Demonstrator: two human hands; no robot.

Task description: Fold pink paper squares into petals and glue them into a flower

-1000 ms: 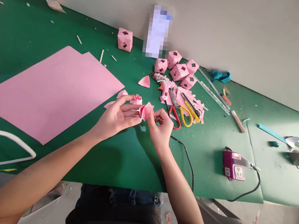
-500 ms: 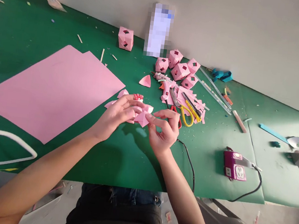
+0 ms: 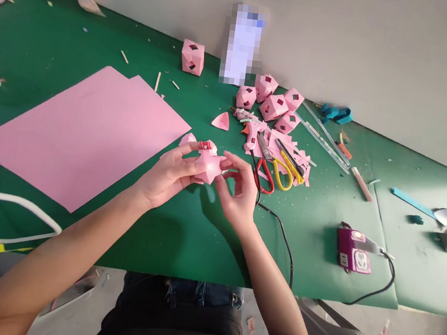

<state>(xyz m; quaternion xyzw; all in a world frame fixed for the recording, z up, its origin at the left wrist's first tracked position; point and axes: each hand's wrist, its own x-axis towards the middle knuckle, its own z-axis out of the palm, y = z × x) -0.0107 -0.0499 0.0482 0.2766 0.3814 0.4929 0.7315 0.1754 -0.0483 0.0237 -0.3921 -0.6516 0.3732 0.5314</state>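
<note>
Between my hands is a folded pink paper piece (image 3: 209, 168), its star-like pointed face turned up toward me. My left hand (image 3: 168, 174) is closed on its left side, thumb on top and fingers beneath; a red-and-white wrap covers one fingertip. My right hand (image 3: 239, 188) pinches its right edge with thumb and fingers. Other pink folded bits (image 3: 188, 140) show just behind my left fingers, partly hidden. Beyond my hands a small pink paper triangle (image 3: 221, 120) lies on the green table (image 3: 174, 237).
Several pink paper balls (image 3: 274, 107) and a pink paper cube (image 3: 193, 57) stand near the wall. A glue gun (image 3: 252, 134), scissors (image 3: 282, 172) and paper strips lie right of my hands. Large pink sheets (image 3: 84, 134) are at left, a purple power socket (image 3: 354, 250) at right.
The folded pink paper piece has been turned so its star-shaped face shows. My right hand has shifted its fingers along the right edge. The view has moved slightly.
</note>
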